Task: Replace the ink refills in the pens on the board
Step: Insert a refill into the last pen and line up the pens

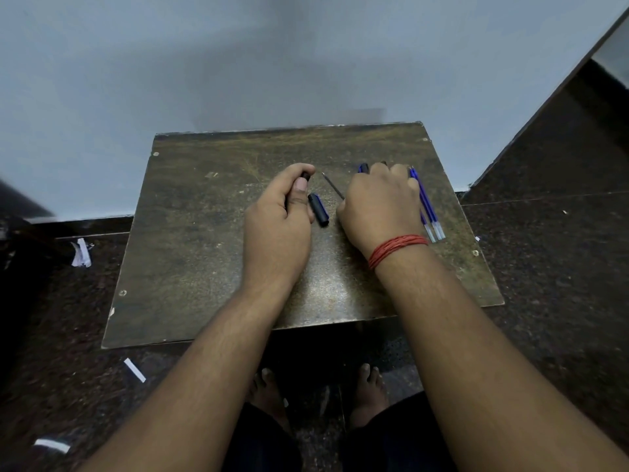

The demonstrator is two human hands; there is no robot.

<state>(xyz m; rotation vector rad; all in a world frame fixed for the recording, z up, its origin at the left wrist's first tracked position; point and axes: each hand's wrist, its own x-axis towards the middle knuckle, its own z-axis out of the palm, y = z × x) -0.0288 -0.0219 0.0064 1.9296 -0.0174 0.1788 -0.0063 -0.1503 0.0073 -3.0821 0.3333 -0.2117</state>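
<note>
Gripping a dark pen barrel (303,177) in the left hand (277,216), the person is pinching a thin refill (333,186) with the right hand (379,202) beside the cap (319,210) on the board (204,233), risking bending it or knocking the spare refills (427,206) just right of that cap.

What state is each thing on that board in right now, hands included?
Left hand: grips a dark pen barrel.
Right hand: curled, holding a thin dark refill.
Pen cap: off, lying on the board.
Blue refills: lying loose beside the right hand.
</note>
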